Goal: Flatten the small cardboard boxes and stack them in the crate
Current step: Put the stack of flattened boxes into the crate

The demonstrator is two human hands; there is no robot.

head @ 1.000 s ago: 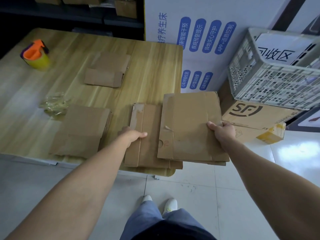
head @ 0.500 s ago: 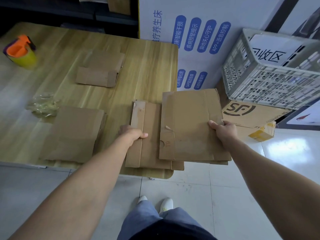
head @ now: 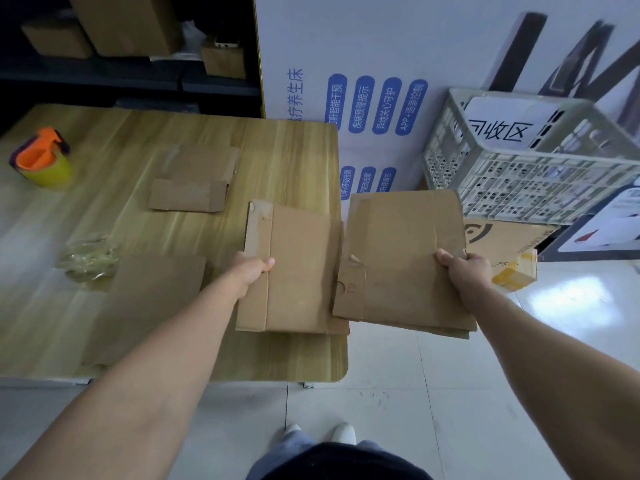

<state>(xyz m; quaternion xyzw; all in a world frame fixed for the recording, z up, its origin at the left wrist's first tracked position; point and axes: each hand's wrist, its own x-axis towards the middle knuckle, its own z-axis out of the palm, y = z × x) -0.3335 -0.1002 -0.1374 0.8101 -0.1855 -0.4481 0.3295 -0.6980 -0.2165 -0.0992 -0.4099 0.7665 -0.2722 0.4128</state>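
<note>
My right hand (head: 462, 271) grips a stack of flattened cardboard boxes (head: 401, 261) by its right edge, held just past the table's right edge above the floor. My left hand (head: 254, 268) holds the left side of another flattened box (head: 294, 268) lying at the table's right front corner. Two more flattened boxes lie on the wooden table (head: 104, 161): one (head: 194, 181) further back, one (head: 149, 299) at the front left, partly under my left forearm. The grey lattice crate (head: 540, 181) stands at the right on an SF carton (head: 498, 237).
A tape dispenser with an orange core (head: 40, 161) sits at the table's far left. Crumpled clear tape (head: 86, 258) lies beside the front-left box. A large white printed carton (head: 346, 81) stands behind the table, next to dark shelving with boxes (head: 131, 26). White tiled floor below.
My right hand has drawn its stack to the right, off the box under my left hand, so the two no longer overlap. The view has tilted upward.
</note>
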